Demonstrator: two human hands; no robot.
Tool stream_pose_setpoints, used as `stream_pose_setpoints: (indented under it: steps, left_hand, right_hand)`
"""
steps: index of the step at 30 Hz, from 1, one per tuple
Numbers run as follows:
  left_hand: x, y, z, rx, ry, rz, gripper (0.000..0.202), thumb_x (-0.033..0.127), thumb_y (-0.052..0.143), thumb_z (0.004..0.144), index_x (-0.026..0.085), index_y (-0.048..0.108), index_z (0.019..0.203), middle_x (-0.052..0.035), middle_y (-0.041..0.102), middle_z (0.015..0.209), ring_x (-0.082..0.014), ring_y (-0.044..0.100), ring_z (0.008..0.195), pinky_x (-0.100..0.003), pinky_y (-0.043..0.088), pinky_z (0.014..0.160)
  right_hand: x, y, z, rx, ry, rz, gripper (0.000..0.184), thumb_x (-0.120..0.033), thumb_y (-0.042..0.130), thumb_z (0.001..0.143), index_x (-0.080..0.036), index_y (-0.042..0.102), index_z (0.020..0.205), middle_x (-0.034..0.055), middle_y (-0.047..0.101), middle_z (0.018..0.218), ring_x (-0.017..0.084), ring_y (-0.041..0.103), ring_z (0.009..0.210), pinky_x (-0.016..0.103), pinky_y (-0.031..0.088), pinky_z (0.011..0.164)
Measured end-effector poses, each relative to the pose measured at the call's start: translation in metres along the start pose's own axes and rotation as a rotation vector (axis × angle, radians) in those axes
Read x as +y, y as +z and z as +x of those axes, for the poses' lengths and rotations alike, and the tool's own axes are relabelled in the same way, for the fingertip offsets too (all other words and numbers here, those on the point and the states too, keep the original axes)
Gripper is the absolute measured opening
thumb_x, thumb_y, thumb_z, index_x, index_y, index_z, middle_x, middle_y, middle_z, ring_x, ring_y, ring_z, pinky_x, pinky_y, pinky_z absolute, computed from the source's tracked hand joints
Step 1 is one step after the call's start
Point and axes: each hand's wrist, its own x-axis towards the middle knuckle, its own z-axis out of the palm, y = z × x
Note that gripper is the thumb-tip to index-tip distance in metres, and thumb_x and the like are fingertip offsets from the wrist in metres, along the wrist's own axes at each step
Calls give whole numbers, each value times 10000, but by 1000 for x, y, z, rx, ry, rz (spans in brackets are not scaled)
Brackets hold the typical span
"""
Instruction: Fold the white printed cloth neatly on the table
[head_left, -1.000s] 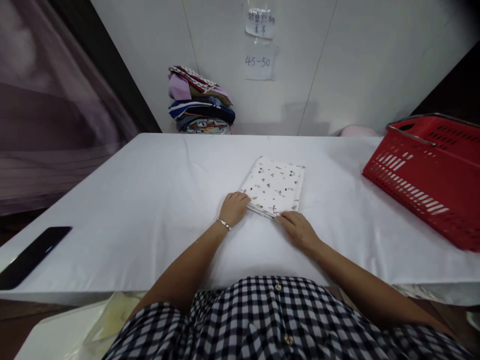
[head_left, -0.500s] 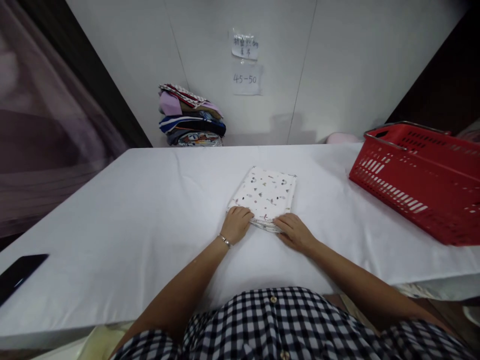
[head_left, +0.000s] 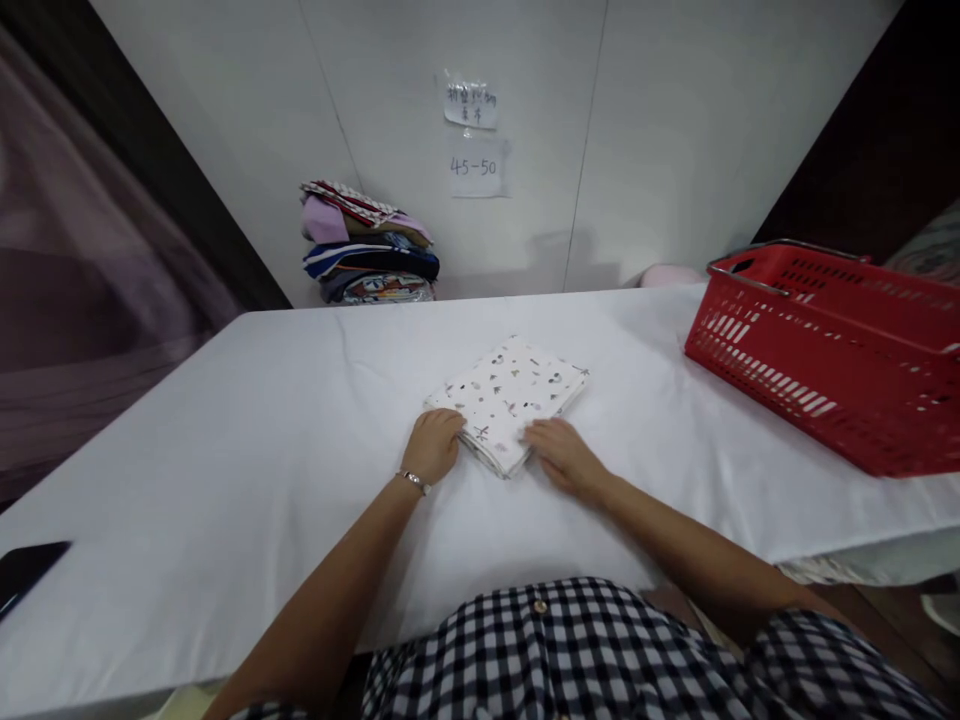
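Note:
A folded white cloth (head_left: 517, 385) with a small scattered print lies flat on the white-covered table (head_left: 300, 420), turned so that one corner points toward me. My left hand (head_left: 435, 443), with a bracelet at its wrist, grips the cloth's near left edge, fingers on top and the thumb side at the layers. On the near right edge rests my right hand (head_left: 564, 455), its fingers closed over the border of the cloth. Layered folds show along the near left side between the hands. The undersides of both hands are hidden.
A red plastic basket (head_left: 832, 360) with metal handles stands at the table's right. Behind the far edge is a stack of folded clothes (head_left: 371, 245). A dark phone-like object (head_left: 30, 572) lies at the left edge. Paper signs (head_left: 478, 167) hang on the wall.
The cloth has been turned clockwise, bringing one corner toward me. My left hand has shifted left along with it, and the right hand now sits on its right side. The view has shifted slightly.

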Motion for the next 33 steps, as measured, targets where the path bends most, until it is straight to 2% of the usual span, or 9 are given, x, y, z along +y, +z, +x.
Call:
stream_pose_setpoints:
  steps: [5, 8, 11, 15, 20, 22, 25, 29, 33]
  left_hand:
    - [58, -2, -11, -76, 110, -128, 449, 140, 522, 701, 208, 530, 1145, -60, 581, 1155, -220, 483, 1109, -446, 264, 1039]
    - [83, 6, -12, -112, 146, -137, 423, 243, 574, 738, 220, 512, 1155, -55, 579, 1139, -216, 487, 1084, -457, 242, 1048]
    - [85, 14, -10, -110, 133, -86, 287, 190, 549, 755, 227, 563, 1039, -40, 609, 1050, -202, 515, 1012, -445, 276, 1019]
    - [51, 7, -16, -111, 79, 4, 260, 112, 531, 713, 225, 594, 938, -32, 636, 986, -210, 530, 993, -452, 283, 1007]
    - [2, -15, -35, -45, -78, 47, 327, 95, 480, 700, 235, 589, 975, -21, 634, 1095, -218, 501, 1111, -484, 237, 1026]
    - [1, -20, -36, -47, -100, 45, 323, 127, 499, 693, 235, 592, 983, -23, 635, 1092, -222, 499, 1112, -482, 235, 1028]
    - [17, -19, -30, -60, -92, 19, 279, 222, 531, 737, 230, 598, 1007, -36, 640, 1057, -223, 521, 1060, -475, 245, 1022]
    - [32, -10, -17, -49, -75, -2, 216, 286, 464, 847, 225, 620, 984, -41, 648, 985, -209, 545, 966, -443, 309, 967]
    - [27, -1, -13, -63, -67, -11, 210, 255, 452, 864, 218, 628, 971, -49, 633, 957, -206, 537, 917, -387, 386, 860]
  right_hand:
    - [87, -27, -4, 128, 250, -195, 492, -49, 409, 737, -179, 543, 1192, 116, 590, 1180, 253, 476, 1159, 491, 375, 967]
    - [125, -37, -1, 15, 396, -280, 538, -2, 411, 671, -160, 571, 1160, 121, 568, 1213, 270, 451, 1183, 485, 367, 979]
    - [140, -41, 2, -112, 485, -230, 572, 23, 389, 646, -191, 575, 1143, 84, 565, 1211, 235, 494, 1130, 418, 403, 958]
    - [118, -39, -8, -136, 554, -152, 545, 14, 386, 645, -204, 571, 1110, 69, 574, 1129, 203, 532, 1038, 349, 441, 887]
    - [54, -38, -36, -160, 412, -85, 520, 2, 394, 686, -205, 552, 1136, 67, 589, 982, 194, 530, 922, 330, 445, 819]
    - [36, -41, -39, -107, 371, -120, 458, -26, 424, 708, -204, 582, 1100, 86, 579, 993, 211, 521, 909, 349, 443, 793]
    - [23, -45, -31, -19, 294, -161, 324, -103, 478, 762, -200, 621, 1036, 114, 566, 1059, 238, 511, 953, 388, 424, 807]
    - [19, -37, -12, -96, 185, -126, 274, -184, 464, 848, -224, 614, 1074, 89, 604, 1047, 224, 529, 952, 371, 406, 803]
    - [23, -25, -1, -140, 201, -147, 262, -236, 416, 899, -215, 630, 1048, 74, 635, 982, 211, 545, 896, 331, 403, 758]
